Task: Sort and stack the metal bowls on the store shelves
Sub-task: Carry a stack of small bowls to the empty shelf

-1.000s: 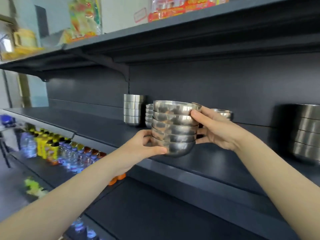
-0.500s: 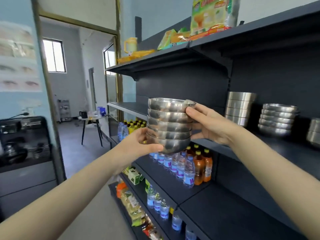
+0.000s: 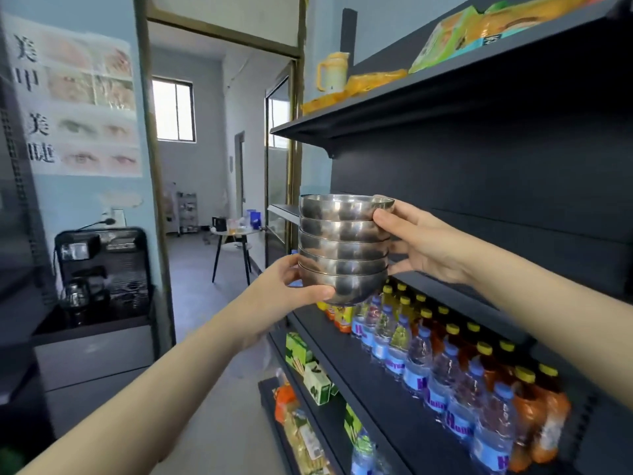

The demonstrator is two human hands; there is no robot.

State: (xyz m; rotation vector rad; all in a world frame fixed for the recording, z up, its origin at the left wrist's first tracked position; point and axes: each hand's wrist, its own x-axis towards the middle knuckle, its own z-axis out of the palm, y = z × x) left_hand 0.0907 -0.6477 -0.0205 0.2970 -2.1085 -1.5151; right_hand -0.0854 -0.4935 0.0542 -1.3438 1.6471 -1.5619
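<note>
A stack of several nested metal bowls (image 3: 344, 250) is held in the air in front of the dark shelf unit, beside the left end of its middle shelf (image 3: 479, 296). My left hand (image 3: 287, 289) grips the bottom bowl from the left, thumb curled under its side. My right hand (image 3: 423, 246) holds the stack from the right, fingertips on the top bowls' rims. No other bowl stacks show in this view.
Water and tea bottles (image 3: 445, 368) fill the shelf below the bowls. Snack packets (image 3: 455, 32) and a yellow jug (image 3: 332, 72) sit on the top shelf. To the left are a doorway, a small round table (image 3: 233, 234) and a black coffee machine (image 3: 102, 269).
The view has swung left along the shelves. The bowl stack stays in both hands and has been carried left, and the other bowl stacks on the shelf have passed out of view to the right.
</note>
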